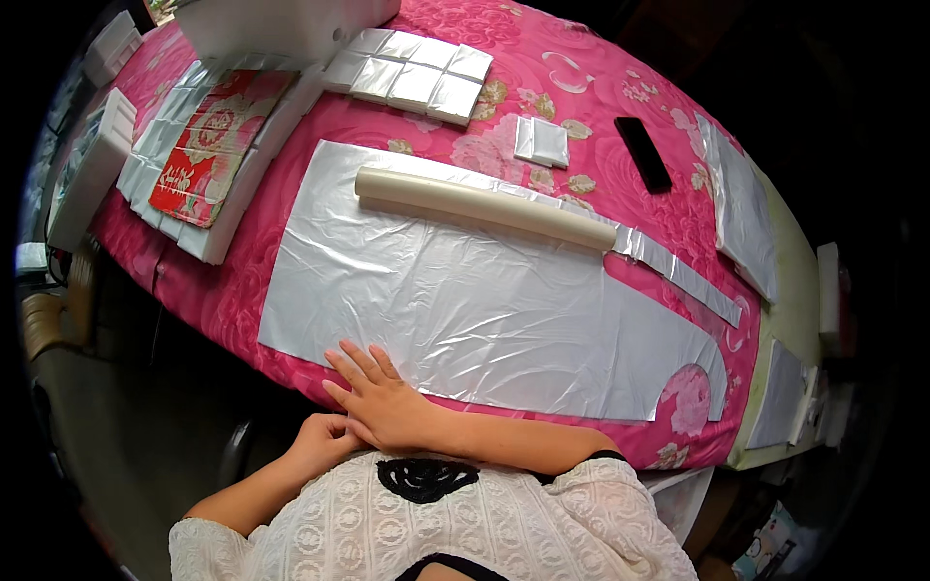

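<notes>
A thin white plastic apron (455, 310) with narrow straps at its right end lies spread on the table. My right hand (383, 402) is open, fingers spread, over the apron's near left edge. Close under its wrist my left hand (323, 443) is closed at the table's near edge; its fingertips are partly hidden, and what they hold, if anything, does not show. A cream-coloured tube (484, 206) rests across the far side of the apron, apart from both hands.
The table has a pink flowered cloth (262, 320). Folded white plastic packets (417, 82), a small folded packet (541, 142) and a black phone (642, 155) lie beyond the apron. At left, a red printed sheet (218, 145) tops a white stack; a white box (271, 29) stands behind.
</notes>
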The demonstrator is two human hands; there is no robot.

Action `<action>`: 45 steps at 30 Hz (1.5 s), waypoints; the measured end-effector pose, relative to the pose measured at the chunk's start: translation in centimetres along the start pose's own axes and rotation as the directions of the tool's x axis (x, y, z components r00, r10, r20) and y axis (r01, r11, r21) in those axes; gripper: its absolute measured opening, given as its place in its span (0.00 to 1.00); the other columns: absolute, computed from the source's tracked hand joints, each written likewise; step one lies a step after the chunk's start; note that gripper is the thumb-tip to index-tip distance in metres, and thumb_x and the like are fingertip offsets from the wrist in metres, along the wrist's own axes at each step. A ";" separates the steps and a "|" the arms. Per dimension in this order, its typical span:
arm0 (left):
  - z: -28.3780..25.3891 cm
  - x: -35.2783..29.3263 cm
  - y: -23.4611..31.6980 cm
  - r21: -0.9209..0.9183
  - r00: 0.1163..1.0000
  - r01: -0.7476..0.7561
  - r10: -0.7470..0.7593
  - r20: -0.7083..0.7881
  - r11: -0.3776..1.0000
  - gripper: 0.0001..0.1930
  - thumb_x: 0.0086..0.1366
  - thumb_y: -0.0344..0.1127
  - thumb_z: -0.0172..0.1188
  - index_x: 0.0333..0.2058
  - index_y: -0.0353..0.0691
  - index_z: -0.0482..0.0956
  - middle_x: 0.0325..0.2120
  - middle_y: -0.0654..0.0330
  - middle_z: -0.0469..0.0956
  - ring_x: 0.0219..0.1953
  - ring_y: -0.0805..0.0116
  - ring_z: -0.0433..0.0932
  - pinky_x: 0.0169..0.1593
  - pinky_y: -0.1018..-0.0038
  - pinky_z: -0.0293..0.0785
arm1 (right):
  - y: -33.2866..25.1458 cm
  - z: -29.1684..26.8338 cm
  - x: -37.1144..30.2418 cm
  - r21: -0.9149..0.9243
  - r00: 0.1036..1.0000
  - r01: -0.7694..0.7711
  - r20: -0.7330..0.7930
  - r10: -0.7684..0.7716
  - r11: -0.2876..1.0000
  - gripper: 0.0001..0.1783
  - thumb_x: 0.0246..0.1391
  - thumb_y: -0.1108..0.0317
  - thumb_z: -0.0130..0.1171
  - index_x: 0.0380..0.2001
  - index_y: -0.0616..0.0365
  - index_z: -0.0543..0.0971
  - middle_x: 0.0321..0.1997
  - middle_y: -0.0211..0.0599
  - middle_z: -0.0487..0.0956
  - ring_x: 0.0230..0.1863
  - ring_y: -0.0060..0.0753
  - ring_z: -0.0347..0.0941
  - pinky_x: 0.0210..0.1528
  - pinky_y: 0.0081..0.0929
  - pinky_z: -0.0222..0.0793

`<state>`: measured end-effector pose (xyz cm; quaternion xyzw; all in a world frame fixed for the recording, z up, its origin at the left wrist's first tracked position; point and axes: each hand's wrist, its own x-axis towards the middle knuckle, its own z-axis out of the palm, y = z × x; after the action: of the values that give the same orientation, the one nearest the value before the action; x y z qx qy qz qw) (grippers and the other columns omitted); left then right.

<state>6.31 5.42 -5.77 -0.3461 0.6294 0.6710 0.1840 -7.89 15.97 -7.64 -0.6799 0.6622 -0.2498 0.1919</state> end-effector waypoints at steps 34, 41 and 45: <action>2.8 4.3 7.0 0.577 0.644 -0.707 0.709 0.287 0.409 0.19 0.51 0.30 0.64 0.43 0.35 0.74 0.51 0.48 0.70 0.49 0.52 0.73 0.50 0.66 0.71 | 14.8 -15.7 -13.4 -0.186 0.670 -0.710 -0.473 0.571 0.679 0.30 0.44 0.60 0.64 0.51 0.61 0.72 0.40 0.45 0.77 0.43 0.45 0.72 0.46 0.35 0.67; 10.4 10.4 7.9 0.640 0.501 -0.739 0.807 0.313 0.210 0.38 0.52 0.37 0.63 0.60 0.40 0.57 0.63 0.38 0.41 0.64 0.39 0.47 0.63 0.56 0.51 | 4.5 -7.9 -17.8 -0.023 0.761 -0.597 -0.333 0.557 0.802 0.32 0.54 0.50 0.53 0.54 0.65 0.68 0.58 0.50 0.67 0.60 0.49 0.61 0.60 0.40 0.56; 13.7 11.8 8.9 0.683 0.463 -0.725 0.796 0.390 0.087 0.41 0.52 0.44 0.61 0.63 0.42 0.53 0.65 0.38 0.33 0.66 0.36 0.37 0.64 0.53 0.44 | 6.8 -7.3 -22.4 -0.059 0.732 -0.627 -0.385 0.562 0.776 0.30 0.58 0.52 0.46 0.58 0.62 0.65 0.67 0.47 0.56 0.68 0.47 0.48 0.67 0.44 0.43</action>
<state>-11.13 15.23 -8.06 0.1231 0.9417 0.3010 -0.0862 -17.68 38.47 -7.76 -0.3908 0.8885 -0.2276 0.0782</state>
